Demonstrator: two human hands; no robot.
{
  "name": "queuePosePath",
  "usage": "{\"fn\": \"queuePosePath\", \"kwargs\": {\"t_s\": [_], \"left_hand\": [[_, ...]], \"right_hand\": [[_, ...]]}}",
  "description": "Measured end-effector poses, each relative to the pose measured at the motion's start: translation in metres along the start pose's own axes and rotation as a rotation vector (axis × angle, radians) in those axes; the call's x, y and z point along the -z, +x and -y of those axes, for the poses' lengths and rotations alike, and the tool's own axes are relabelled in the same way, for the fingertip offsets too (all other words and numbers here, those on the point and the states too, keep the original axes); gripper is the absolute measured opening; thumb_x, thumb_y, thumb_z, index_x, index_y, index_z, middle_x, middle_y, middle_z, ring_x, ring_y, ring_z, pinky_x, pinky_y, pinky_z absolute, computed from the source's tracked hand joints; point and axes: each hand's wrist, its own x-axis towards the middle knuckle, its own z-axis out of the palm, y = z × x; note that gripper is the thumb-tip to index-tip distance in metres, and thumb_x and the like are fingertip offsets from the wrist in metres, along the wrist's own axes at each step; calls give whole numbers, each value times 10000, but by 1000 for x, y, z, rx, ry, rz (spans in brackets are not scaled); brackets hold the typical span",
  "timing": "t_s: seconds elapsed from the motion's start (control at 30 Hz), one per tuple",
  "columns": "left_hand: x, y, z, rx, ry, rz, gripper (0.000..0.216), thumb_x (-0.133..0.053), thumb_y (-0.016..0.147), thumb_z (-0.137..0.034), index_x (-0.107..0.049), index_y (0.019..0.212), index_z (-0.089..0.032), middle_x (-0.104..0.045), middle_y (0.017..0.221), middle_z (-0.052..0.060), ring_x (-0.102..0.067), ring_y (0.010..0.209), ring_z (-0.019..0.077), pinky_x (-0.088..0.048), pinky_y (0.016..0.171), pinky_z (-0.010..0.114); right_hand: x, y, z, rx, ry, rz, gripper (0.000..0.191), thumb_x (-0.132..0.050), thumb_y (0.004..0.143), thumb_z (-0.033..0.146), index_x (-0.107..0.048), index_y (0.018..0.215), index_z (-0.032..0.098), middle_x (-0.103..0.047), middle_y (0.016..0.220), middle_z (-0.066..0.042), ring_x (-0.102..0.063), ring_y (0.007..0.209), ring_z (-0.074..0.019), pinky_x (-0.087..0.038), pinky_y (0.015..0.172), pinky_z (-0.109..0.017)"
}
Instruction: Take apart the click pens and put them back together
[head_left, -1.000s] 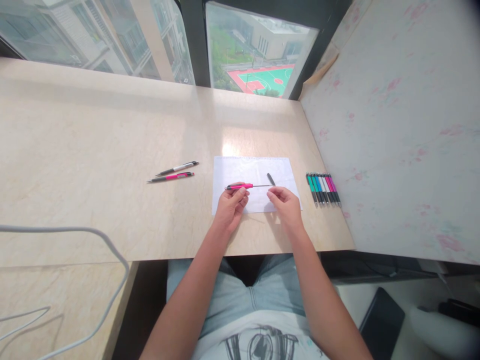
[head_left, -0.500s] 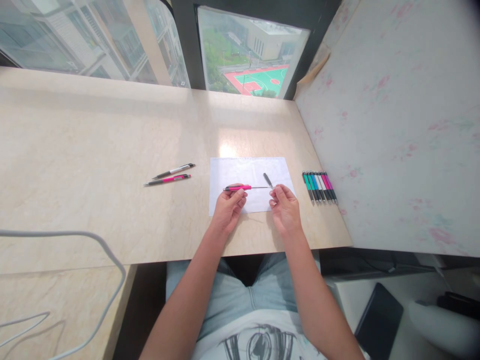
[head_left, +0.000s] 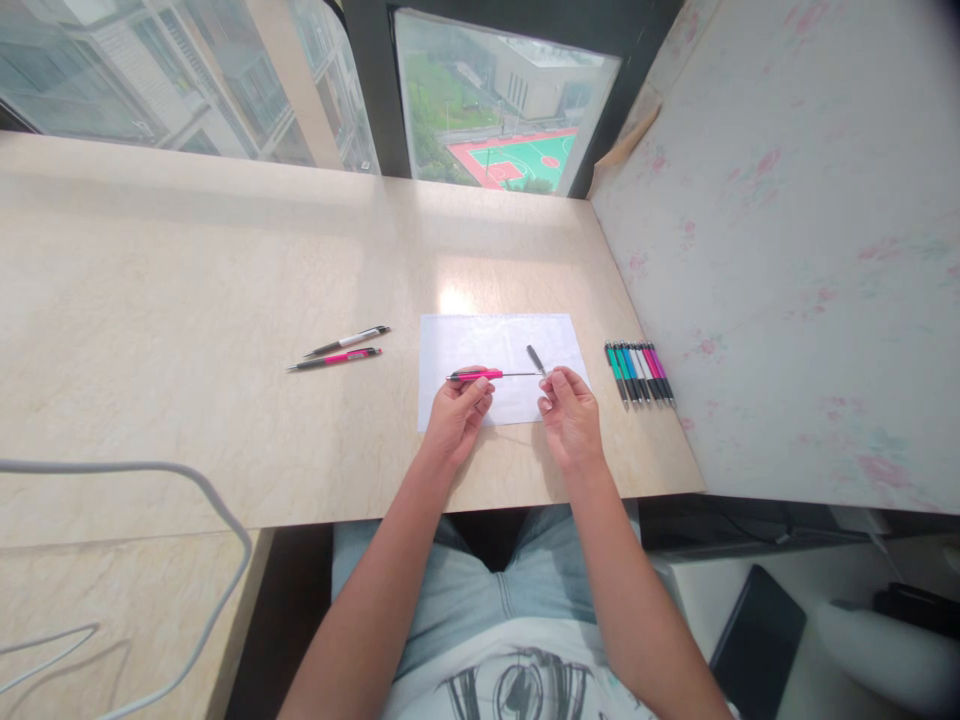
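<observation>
My left hand [head_left: 457, 415] is closed around the pink pen barrel [head_left: 480, 375], its black clip end pointing left. A thin pen refill [head_left: 519, 374] sticks out of the barrel's right end. At the refill's far tip, my right hand [head_left: 568, 415] pinches with thumb and forefinger; any smaller part between those fingertips is too tiny to make out. Just beyond the right fingertips, the dark grip section [head_left: 534, 358] of a pen lies slanted on the white paper [head_left: 495, 335]. Both hands are over the paper's front half.
A white-and-black pen [head_left: 347, 341] and a pink-and-black pen [head_left: 334, 360] lie to the left on the table [head_left: 187, 330]. A row of several coloured pens [head_left: 639, 374] rests by the right wall [head_left: 787, 250]. A grey cable [head_left: 217, 500] curves at the lower left.
</observation>
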Motion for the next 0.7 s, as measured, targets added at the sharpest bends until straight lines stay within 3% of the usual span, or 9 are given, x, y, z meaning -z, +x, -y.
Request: {"fn": "queuePosePath", "kwargs": {"t_s": [0.7], "left_hand": [[0, 0, 0, -1, 6, -4, 274, -850, 697, -192, -723, 937, -158, -731, 863, 26, -625, 730, 65, -485, 650, 160]], "right_hand": [[-11, -5, -3, 74, -96, 3, 260, -816, 695, 357, -667, 865, 228, -604, 793, 20, -560, 731, -108, -377, 544, -221]]}}
